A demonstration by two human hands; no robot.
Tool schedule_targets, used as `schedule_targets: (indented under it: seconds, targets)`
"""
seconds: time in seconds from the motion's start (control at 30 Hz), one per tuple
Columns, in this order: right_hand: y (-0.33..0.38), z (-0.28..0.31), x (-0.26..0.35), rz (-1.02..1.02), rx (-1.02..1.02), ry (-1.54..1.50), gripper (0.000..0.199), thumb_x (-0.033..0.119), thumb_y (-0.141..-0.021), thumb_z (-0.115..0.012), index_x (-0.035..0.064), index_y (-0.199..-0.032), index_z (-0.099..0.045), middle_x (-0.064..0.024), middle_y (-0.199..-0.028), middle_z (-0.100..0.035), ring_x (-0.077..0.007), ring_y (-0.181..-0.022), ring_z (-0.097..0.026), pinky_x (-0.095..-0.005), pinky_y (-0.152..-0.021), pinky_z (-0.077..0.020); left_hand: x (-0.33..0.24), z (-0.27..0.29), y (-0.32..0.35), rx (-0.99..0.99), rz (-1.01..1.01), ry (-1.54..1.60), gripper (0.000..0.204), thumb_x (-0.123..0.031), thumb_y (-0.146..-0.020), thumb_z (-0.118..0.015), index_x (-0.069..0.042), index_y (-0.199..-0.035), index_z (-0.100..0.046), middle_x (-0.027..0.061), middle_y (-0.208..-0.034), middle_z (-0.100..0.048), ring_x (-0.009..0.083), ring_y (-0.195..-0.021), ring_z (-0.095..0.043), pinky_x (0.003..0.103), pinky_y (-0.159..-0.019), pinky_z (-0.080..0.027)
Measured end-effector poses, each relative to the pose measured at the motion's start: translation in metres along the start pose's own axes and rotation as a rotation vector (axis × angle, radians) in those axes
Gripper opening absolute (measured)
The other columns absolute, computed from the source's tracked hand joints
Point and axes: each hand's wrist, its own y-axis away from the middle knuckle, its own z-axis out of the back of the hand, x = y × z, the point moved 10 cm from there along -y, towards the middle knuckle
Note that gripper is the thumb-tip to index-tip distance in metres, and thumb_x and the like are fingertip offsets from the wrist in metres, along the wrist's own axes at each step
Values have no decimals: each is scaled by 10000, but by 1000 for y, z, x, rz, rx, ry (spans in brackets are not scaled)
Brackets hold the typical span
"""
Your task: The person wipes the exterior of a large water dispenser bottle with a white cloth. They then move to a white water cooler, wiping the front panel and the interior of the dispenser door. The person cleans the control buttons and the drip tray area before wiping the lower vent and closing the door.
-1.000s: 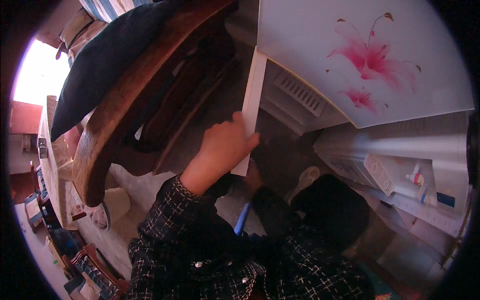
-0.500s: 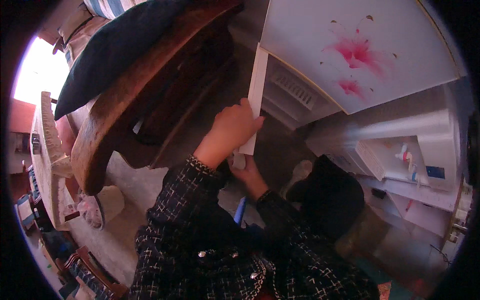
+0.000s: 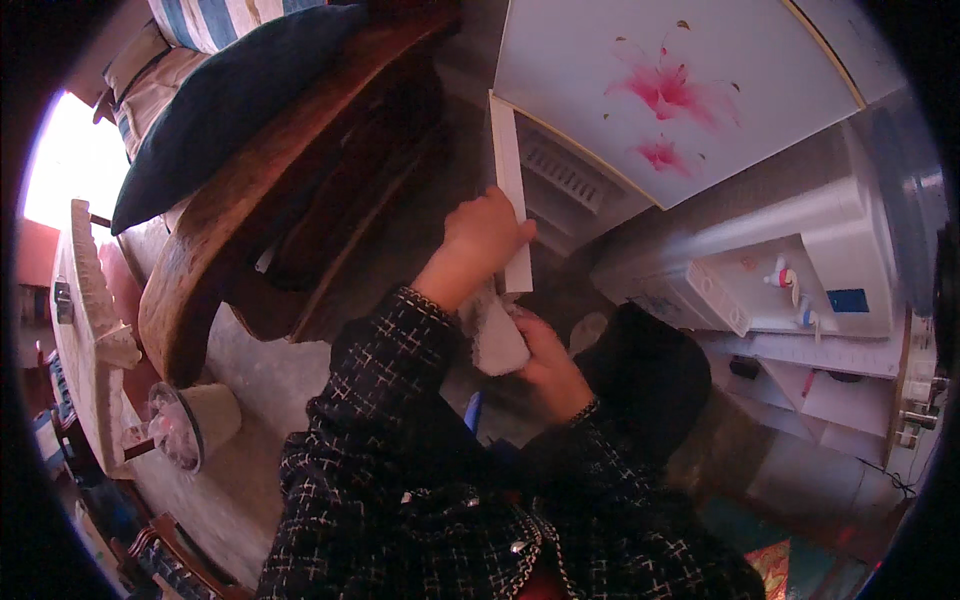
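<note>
Since the earlier frame, the white cloth (image 3: 500, 343) and right hand (image 3: 555, 370) have come into fuller view. Left to right, I see a bin (image 3: 220, 418) on the floor, the left hand (image 3: 484, 245) curled around the white panel (image 3: 508, 160), the cloth just below, and the right hand pinching its edge.

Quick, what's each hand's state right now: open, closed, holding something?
Left hand: closed on the white panel.
Right hand: holding a white cloth.
</note>
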Motion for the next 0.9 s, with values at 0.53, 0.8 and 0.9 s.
schedule_targets:
  seconds: [0.53,0.8,0.9]
  targets:
    - [-51,88,-34,144,207,1022,516,36,-814,-693,28,-1291,-496,-165,-1214,-583,-310,-1130,-584,-377,-1010,-440,6,11,6,1,24,1,597,-513,-816,-642,18,-1081,-571,215,-994,-672,378,-924,-661,459,-801,-531]
    - [-40,35,15,118,172,508,373,82,-934,-426,-20,-1288,-487,-210,-1238,-569,-342,-1147,-575,-490,-1022,-445,18,3,3,61,69,2,592,-479,-810,-635,29,-1102,-552,208,-1013,-673,375,-960,-656,453,-830,-522]
    - [-48,46,15,91,186,487,373,46,-916,-424,-27,-1274,-498,-200,-1235,-575,-336,-1142,-580,-491,-1020,-446,5,10,4,49,32,10,602,-492,-813,-637,28,-1104,-552,219,-1004,-672,379,-960,-654,462,-825,-522]
